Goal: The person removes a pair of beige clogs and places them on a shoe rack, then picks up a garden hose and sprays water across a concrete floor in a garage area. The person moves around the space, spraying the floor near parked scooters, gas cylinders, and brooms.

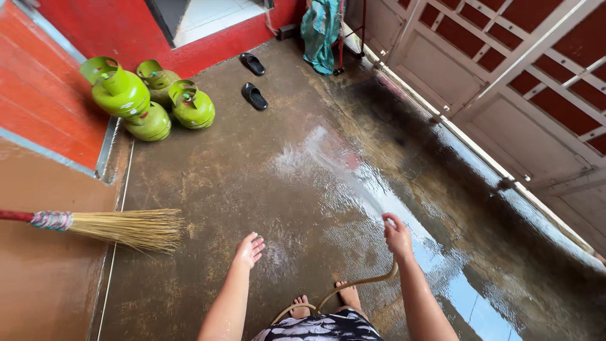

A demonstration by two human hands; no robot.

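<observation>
My right hand (397, 236) grips the end of a thin yellowish hose (353, 285). The hose loops down past my bare feet (347, 294). A jet of water (341, 165) sprays from it forward and to the left, onto the brown concrete floor (252, 170). My left hand (249, 250) hangs free over the wet floor with fingers spread and holds nothing. A straw broom (126, 227) lies to the left of that hand, its bristles pointing right.
Several green gas cylinders (148, 101) stand at the back left by a red wall (44, 88). Two black sandals (253, 79) lie further back. A teal cloth (320, 31) hangs at the far end. A slatted gate (505, 82) runs along the right.
</observation>
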